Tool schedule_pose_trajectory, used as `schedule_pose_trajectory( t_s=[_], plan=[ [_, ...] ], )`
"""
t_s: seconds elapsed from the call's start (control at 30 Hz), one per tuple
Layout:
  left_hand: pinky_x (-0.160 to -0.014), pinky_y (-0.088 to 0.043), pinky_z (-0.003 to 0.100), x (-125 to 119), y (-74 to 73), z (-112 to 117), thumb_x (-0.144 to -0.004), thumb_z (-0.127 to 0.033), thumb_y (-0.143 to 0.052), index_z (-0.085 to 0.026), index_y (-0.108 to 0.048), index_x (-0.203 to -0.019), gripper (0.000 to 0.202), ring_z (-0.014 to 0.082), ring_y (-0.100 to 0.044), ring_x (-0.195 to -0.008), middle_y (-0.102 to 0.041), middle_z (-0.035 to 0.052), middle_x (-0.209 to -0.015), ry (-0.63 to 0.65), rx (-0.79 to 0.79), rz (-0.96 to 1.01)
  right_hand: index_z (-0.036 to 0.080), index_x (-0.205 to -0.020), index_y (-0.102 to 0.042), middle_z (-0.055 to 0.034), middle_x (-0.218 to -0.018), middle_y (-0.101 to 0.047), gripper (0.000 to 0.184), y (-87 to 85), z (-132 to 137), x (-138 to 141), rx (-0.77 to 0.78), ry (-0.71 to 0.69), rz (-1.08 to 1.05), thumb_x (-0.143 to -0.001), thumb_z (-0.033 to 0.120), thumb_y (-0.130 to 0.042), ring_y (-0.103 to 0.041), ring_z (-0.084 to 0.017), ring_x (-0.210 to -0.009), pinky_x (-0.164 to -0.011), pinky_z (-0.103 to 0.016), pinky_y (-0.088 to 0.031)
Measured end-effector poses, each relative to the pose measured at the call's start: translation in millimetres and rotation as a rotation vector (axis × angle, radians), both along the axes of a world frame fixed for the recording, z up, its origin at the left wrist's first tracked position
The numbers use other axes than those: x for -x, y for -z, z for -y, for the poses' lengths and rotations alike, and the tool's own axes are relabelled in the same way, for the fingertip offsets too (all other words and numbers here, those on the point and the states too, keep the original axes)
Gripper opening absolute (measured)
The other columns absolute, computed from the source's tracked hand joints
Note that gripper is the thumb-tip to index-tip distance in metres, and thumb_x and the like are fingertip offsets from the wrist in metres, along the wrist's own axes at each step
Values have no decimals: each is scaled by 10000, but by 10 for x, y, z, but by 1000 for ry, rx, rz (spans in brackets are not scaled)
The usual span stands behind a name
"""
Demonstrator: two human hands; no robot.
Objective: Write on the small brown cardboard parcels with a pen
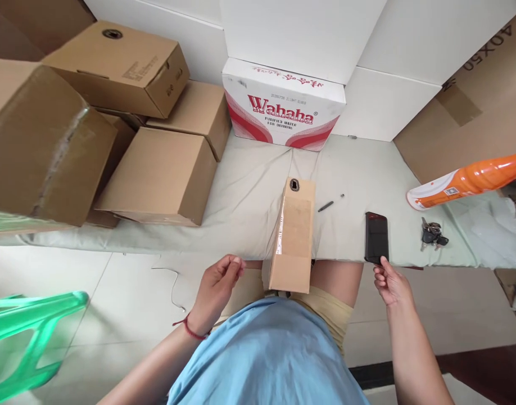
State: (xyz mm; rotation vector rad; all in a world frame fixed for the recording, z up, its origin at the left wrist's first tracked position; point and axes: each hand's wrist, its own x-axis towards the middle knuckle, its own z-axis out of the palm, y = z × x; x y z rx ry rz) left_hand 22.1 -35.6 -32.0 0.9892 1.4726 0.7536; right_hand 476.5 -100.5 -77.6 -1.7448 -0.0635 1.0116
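Evidently, the right hand [392, 281] is pinching the smartphone [376, 239] by one corner at the edge of the cloth-covered table [241, 197], where a slipping thumb could drop it, while the left hand [218, 283] (apparently empty) is hovering, curled closed, near the narrow cardboard box [298, 242].

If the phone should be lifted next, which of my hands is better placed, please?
Probably your right hand: its thumb is at the lower corner of the phone. Your left hand is farther away, with the narrow cardboard box between it and the phone.
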Motion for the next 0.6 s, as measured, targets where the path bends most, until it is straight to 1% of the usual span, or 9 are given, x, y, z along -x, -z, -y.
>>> schedule_pose_trajectory(
  t_s=[0.1,0.17,0.23,0.33,0.4,0.47,0.5,0.53,0.6],
  plan=[
    [-577,-343,277,7,77,109,-851,-741,-694,-204,-648,-741,550,150,-461,-629,-593,6,-701,33,28,14,213,-647,-465,112,-476,-447,687,-63,-24,18,-20,-41,-49,-540,531,-1064,-295,7,-340,-283,-94,-238],
    [-584,-344,272,-28,57,118,-849,-722,-715,-200,-665,-780,529,148,-469,-634,-602,4,-706,36,39,54,219,-604,-412,127,-463,-357,732,-147,52,45,-38,-91,-82,-520,527,-1070,-254,11,-339,-284,-104,-231],
    [-593,-352,264,-63,-33,89,-861,-686,-744,-193,-705,-902,497,142,-479,-633,-617,-4,-703,24,48,135,216,-580,-399,117,-471,-345,736,-270,186,95,-80,-139,-101,-537,523,-1067,-259,7,-346,-300,-117,-260],
    [-581,-335,251,-99,-262,21,-881,-641,-796,-190,-718,-1012,475,125,-469,-620,-641,-4,-705,31,42,317,204,-577,-441,90,-477,-388,682,-502,392,261,-163,-152,-79,-576,482,-1065,-307,-8,-367,-348,-130,-323],
    [-557,-326,246,-129,-428,-22,-887,-607,-833,-197,-720,-997,440,107,-462,-592,-668,8,-739,70,52,465,205,-599,-510,83,-472,-406,612,-656,469,478,-204,-171,-62,-592,473,-1060,-314,-16,-376,-377,-140,-350],
    [-559,-387,251,-189,-576,-65,-895,-566,-858,-215,-736,-1023,394,112,-531,-612,-719,33,-834,117,65,617,219,-659,-600,93,-463,-388,537,-785,469,794,-249,-254,-88,-617,524,-1040,-267,-16,-371,-376,-146,-324],
    [-601,-462,267,-235,-638,-87,-896,-562,-865,-227,-750,-1059,390,136,-611,-683,-753,57,-928,148,58,689,226,-700,-638,100,-463,-374,517,-838,440,981,-271,-315,-124,-631,559,-1027,-234,-13,-371,-368,-143,-289],
    [-693,-546,302,-291,-690,-109,-891,-581,-867,-241,-763,-1111,418,178,-693,-815,-777,86,-1055,184,39,757,233,-746,-672,103,-470,-379,499,-882,394,1179,-296,-371,-166,-652,586,-1011,-210,-10,-371,-361,-139,-249],
    [-944,-610,396,-421,-763,-151,-858,-681,-857,-269,-767,-1245,573,274,-732,-1135,-757,124,-1307,270,0,876,246,-841,-718,98,-502,-425,473,-944,274,1576,-333,-486,-286,-697,610,-984,-199,-10,-378,-352,-135,-186]
  ],
)
